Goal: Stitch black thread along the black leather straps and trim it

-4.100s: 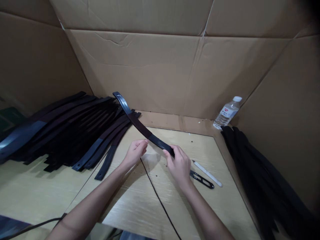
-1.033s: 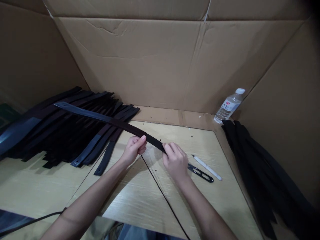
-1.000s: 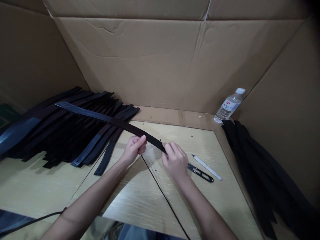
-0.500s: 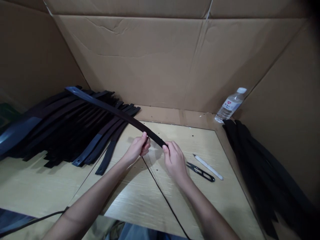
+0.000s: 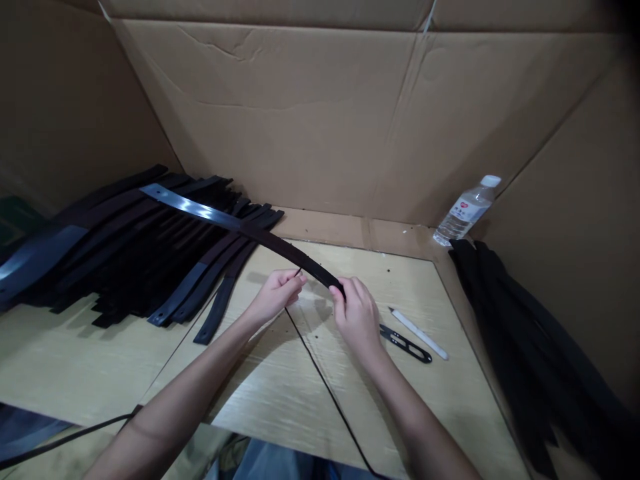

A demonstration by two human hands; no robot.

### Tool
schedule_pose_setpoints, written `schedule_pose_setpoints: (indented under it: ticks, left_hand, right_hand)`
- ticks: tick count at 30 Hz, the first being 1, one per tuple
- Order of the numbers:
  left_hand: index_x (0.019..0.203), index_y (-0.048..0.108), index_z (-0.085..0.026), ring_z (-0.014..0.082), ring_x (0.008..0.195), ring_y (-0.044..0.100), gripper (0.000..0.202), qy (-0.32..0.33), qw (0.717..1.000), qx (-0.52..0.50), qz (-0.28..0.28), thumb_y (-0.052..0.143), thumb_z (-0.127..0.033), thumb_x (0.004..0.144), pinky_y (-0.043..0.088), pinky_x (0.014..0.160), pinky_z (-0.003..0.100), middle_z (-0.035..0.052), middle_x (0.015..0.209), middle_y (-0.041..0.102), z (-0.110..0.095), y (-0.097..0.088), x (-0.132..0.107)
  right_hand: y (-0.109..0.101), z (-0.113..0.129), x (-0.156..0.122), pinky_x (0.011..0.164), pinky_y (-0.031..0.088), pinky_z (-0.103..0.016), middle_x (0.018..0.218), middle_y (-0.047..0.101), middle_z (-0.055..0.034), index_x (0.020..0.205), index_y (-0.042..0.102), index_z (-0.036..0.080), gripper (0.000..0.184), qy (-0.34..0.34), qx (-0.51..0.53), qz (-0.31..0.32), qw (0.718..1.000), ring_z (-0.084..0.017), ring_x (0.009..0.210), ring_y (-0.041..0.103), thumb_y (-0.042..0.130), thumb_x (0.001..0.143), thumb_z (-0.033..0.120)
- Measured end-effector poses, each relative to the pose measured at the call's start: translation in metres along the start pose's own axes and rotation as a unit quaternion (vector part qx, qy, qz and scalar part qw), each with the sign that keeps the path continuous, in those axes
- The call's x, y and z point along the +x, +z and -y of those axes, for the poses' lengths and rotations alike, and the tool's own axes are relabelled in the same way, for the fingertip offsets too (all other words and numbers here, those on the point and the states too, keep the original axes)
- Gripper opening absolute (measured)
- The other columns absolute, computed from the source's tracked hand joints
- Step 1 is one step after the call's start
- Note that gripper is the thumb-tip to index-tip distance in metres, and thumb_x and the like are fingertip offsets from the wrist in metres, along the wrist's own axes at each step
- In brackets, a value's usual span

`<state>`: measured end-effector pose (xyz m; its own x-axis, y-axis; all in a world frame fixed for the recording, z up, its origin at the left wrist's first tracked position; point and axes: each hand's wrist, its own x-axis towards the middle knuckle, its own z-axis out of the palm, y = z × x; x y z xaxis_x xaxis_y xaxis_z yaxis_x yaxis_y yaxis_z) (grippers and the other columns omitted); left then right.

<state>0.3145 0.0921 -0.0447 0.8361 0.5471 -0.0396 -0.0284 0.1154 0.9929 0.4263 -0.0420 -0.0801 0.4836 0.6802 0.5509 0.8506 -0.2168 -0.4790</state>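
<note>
A long, curved black strip (image 5: pixel 285 248) reaches from the pile on the left to my right hand (image 5: pixel 356 317). Its far part is bare and shiny with a hole near the tip; a dark fabric-like sleeve covers the nearer part. My right hand is closed around the near end. Just below the strip, my left hand (image 5: pixel 283 293) pinches a thin black cord (image 5: pixel 323 377), and a short bit pokes up above its fingers. From under that hand the cord runs down to the front edge of the board. Whether the cord touches the strip is unclear.
Many similar strips (image 5: pixel 175 267) are heaped at left on the wooden board (image 5: pixel 280 400). Thread snips (image 5: pixel 407 345) and a white pen-like tool (image 5: pixel 420 333) lie at right. A water bottle (image 5: pixel 465 212) leans by black sleeves (image 5: pixel 520 320). Cardboard walls (image 5: pixel 280 133) enclose the space.
My left hand has come off the strip's underside and sits slightly lower and apart, holding the cord. The strip has rolled, so its bare part now shines; my right hand keeps its end.
</note>
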Motion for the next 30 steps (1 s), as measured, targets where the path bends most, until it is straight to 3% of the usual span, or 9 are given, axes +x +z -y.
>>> schedule_pose_setpoints:
  ticks: [7,10,13,20,26,30]
  left_hand:
    - [0.053,0.027,-0.019,0.0013,0.038,0.018,0.052,-0.007,0.998,0.029,-0.052,0.063,-0.055,0.067,0.012,0.038,0.018,-0.0085,0.044,0.023,0.003,0.004,0.002]
    - [0.053,0.024,-0.019,0.0011,0.039,0.018,0.054,-0.009,0.997,0.034,-0.071,0.063,-0.054,0.068,0.012,0.039,0.017,-0.0086,0.045,0.021,0.008,0.004,0.003]
    - [0.053,0.023,-0.02,0.0012,0.039,0.018,0.056,-0.012,0.997,0.035,-0.069,0.065,-0.055,0.068,0.012,0.039,0.017,-0.0091,0.045,0.019,0.011,0.004,0.004]
    - [0.052,0.026,-0.019,0.0017,0.039,0.017,0.059,-0.007,0.996,0.067,-0.055,0.057,-0.066,0.069,0.012,0.039,0.019,-0.0078,0.044,0.021,0.008,0.004,0.002]
    - [0.054,0.024,-0.019,0.002,0.041,0.018,0.06,0.018,0.997,0.046,-0.063,0.05,-0.07,0.072,0.013,0.039,0.018,-0.0073,0.048,0.019,0.008,0.006,0.001]
    - [0.055,0.025,-0.019,0.0021,0.042,0.017,0.059,0.021,0.997,0.028,-0.073,0.052,-0.07,0.071,0.013,0.039,0.018,-0.0076,0.049,0.019,0.009,0.006,0.003]
  right_hand:
    - [-0.004,0.002,0.001,0.076,0.039,-0.031,0.092,0.058,-0.0094,0.105,0.057,0.013,0.028,-0.029,-0.051,-0.012,0.998,-0.02,0.087,0.052,0.039,0.096,0.033]
    - [-0.004,0.001,0.0,0.073,0.038,-0.03,0.088,0.056,-0.0085,0.097,0.058,0.014,0.026,-0.04,-0.088,-0.016,0.995,-0.02,0.084,0.051,0.042,0.095,0.035]
    - [-0.004,0.0,-0.002,0.067,0.036,-0.029,0.082,0.055,-0.0066,0.085,0.058,0.016,0.026,-0.054,-0.117,-0.021,0.992,-0.019,0.078,0.051,0.044,0.094,0.036]
    - [-0.004,-0.001,-0.004,0.064,0.036,-0.029,0.079,0.052,-0.0059,0.078,0.053,0.017,0.022,-0.073,-0.141,-0.025,0.987,-0.018,0.078,0.051,0.048,0.092,0.034]
    - [-0.003,-0.001,-0.005,0.049,0.031,-0.027,0.089,0.053,-0.0043,0.084,0.051,0.017,0.019,-0.092,-0.124,0.001,0.988,-0.012,0.064,0.049,0.044,0.094,0.032]
    - [-0.004,0.002,-0.004,0.047,0.028,-0.026,0.091,0.054,-0.0044,0.085,0.052,0.018,0.02,-0.088,-0.126,0.0,0.988,-0.011,0.062,0.051,0.042,0.094,0.032]
